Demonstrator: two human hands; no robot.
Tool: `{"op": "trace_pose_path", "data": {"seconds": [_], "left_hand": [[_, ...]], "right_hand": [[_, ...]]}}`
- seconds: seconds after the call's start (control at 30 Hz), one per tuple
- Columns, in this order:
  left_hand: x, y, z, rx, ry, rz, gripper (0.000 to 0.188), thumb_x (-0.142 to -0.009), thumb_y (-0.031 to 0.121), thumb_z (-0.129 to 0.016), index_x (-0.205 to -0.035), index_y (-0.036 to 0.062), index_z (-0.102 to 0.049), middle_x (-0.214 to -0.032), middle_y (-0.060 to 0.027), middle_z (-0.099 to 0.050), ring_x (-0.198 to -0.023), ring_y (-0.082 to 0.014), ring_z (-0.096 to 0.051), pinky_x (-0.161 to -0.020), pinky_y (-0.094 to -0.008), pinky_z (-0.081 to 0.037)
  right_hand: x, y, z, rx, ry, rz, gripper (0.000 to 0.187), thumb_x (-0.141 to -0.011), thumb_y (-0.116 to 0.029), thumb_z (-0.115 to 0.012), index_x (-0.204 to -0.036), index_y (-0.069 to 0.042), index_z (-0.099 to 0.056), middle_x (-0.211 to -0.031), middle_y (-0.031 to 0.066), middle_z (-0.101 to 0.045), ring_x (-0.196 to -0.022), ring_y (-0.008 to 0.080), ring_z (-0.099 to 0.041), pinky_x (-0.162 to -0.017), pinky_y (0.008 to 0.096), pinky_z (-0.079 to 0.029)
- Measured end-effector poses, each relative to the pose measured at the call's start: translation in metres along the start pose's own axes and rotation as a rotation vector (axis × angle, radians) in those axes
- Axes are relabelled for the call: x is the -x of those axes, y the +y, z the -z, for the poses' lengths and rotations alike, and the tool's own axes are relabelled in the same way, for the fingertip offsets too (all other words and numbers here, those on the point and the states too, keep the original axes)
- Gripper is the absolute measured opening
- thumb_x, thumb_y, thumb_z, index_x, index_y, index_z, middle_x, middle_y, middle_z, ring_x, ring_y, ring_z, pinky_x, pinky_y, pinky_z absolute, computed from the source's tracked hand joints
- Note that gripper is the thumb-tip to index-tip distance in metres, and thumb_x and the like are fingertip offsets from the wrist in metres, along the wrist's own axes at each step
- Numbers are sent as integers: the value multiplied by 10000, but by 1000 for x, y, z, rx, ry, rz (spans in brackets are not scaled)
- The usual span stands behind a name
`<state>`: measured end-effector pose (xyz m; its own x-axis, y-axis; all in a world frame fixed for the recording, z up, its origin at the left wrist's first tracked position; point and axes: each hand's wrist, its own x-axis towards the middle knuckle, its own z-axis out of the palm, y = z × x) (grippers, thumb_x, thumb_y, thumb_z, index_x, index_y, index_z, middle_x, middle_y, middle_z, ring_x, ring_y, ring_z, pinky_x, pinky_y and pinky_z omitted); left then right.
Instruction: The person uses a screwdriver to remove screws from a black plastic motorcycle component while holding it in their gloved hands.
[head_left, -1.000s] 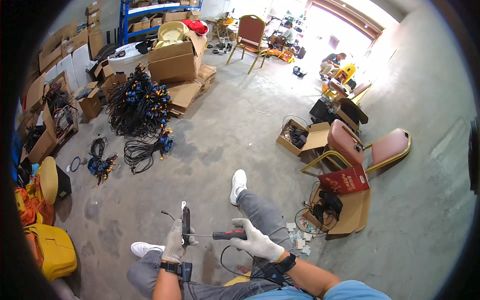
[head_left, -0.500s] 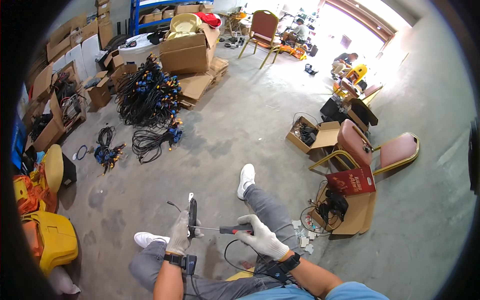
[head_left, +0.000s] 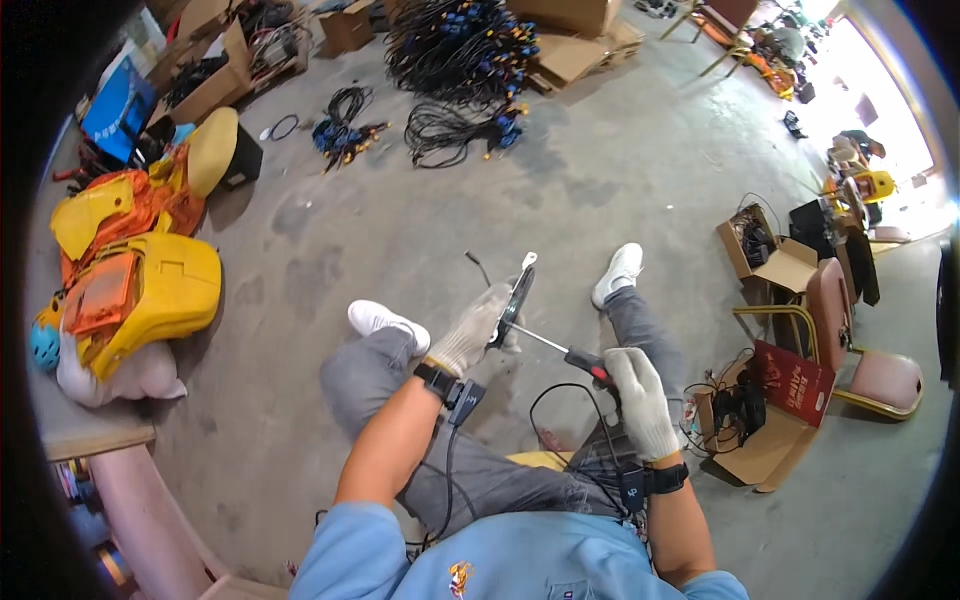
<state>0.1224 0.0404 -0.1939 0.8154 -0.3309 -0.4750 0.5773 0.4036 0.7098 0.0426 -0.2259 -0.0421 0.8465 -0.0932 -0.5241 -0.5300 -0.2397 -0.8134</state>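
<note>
A grey concrete floor (head_left: 320,205), smooth but mottled with darker stains, fills most of the workshop. With a clock face laid over the view, a heaped mass of black cables (head_left: 450,55) with blue and orange connectors lies at twelve, and a smaller cable bundle (head_left: 345,130) at eleven. Yellow plastic shells (head_left: 185,285) crowd nine o'clock, a bright doorway (head_left: 890,120) glares at two, a pink padded chair (head_left: 885,385) with gold-coloured metal tubing stands at three, and an open cardboard box (head_left: 770,450) sits at four. The black rounded part (head_left: 514,305) is at the centre of the dial, held above the floor between the person's legs. It is thin, seen nearly edge-on and tilted toward one o'clock, with a pale metal tab (head_left: 529,260) at its upper end; a short dark lead (head_left: 478,267) pokes out toward ten. The left hand (head_left: 477,325), in an off-white knitted glove, is clamped around the part, fingertips showing on its far side. The right hand (head_left: 640,400), gloved alike, is closed on the black-and-red handle of a screwdriver (head_left: 585,362), whose slim, straight metal shaft points toward ten, its tip at the part's face; whether it touches is too small to tell.
</note>
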Motion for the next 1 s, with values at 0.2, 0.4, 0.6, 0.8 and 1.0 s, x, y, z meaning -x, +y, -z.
{"op": "trace_pose_path", "data": {"seconds": [0.2, 0.4, 0.6, 0.8, 1.0], "left_hand": [[8, -4, 10, 11, 32, -10, 550, -1167, 460, -470, -1557, 75, -512, -971, -77, -685, -672, -131, -670, -642, -377, -679], [11, -1, 6, -16, -6, -13, 553, -1176, 452, -447, -1574, 70, -484, -958, -72, -679, -657, -129, -663, -647, -375, -679], [9, -1, 6, -7, -38, -39, 537, -1184, 439, -422, -1572, 72, -483, -947, -71, -670, -654, -128, -662, -642, -368, -674], [11, 2, 3, -22, -48, -18, 544, -1181, 446, -428, -1571, 71, -483, -943, -69, -668, -651, -126, -662, -639, -368, -673], [12, 1, 4, 10, -24, -23, 554, -1175, 455, -440, -1572, 71, -486, -953, -74, -679, -651, -129, -672, -645, -371, -680]], "right_hand": [[11, -5, -14, 161, -14, 34, 427, -1004, -214, -711, -1343, 26, -609, -1045, 102, -706, -817, 118, -636, -749, 292, -532], [7, 0, -10, 114, -13, 41, 421, -982, -199, -741, -1320, 19, -613, -1031, 95, -700, -871, 110, -653, -789, 293, -550], [13, -2, -13, 78, -7, 54, 360, -973, -150, -756, -1276, 2, -633, -1028, 66, -688, -983, 118, -649, -860, 297, -546], [12, -5, -14, 163, 58, 90, 316, -997, -166, -729, -1263, -7, -665, -1003, 61, -712, -904, 115, -658, -839, 293, -548], [6, -1, -12, 17, -18, -48, 347, -1024, -179, -685, -1308, 17, -649, -1048, 79, -721, -938, 142, -680, -882, 306, -551]]}}
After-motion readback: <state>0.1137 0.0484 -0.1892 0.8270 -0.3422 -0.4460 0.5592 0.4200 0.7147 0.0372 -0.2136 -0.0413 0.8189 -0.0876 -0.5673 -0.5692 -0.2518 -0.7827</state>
